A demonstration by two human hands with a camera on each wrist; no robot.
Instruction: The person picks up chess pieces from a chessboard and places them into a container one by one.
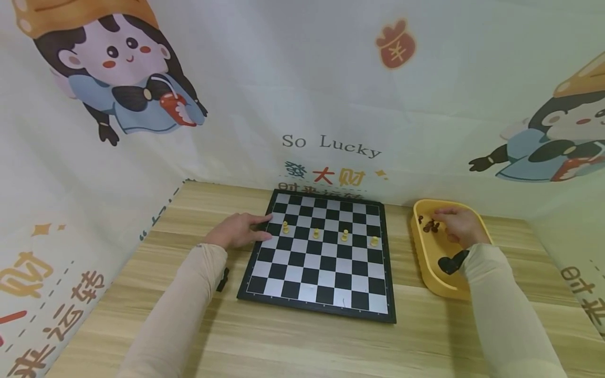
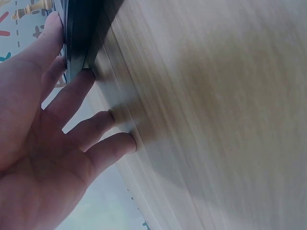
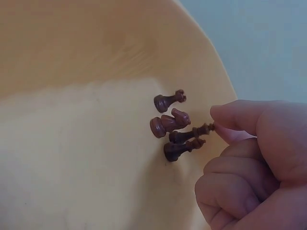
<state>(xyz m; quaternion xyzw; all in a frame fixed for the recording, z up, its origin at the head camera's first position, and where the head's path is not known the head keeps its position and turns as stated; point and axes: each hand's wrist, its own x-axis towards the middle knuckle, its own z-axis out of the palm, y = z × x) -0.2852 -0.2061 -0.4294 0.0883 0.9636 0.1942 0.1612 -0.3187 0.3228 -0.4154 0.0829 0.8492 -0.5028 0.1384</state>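
My left hand (image 1: 238,231) rests against the left edge of a black-and-white chessboard (image 1: 309,275). Its thumb touches the rim and the other fingers spread loosely down the side, as the left wrist view shows. Over a yellow tray (image 1: 420,262), my right hand (image 1: 460,226) pinches the top of a dark brown chess piece (image 3: 192,133) between thumb and forefinger. Close by in the tray stand a brown knight (image 3: 168,123), a rook (image 3: 169,100) and another dark piece (image 3: 182,149). The right hand's remaining fingers are curled.
Several pale yellow chess pieces, one a pawn (image 1: 316,233), stand in a row across the board. A small black object (image 1: 223,280) lies left of the board on the wooden table (image 1: 302,346). A printed cloth (image 1: 255,68) hangs behind.
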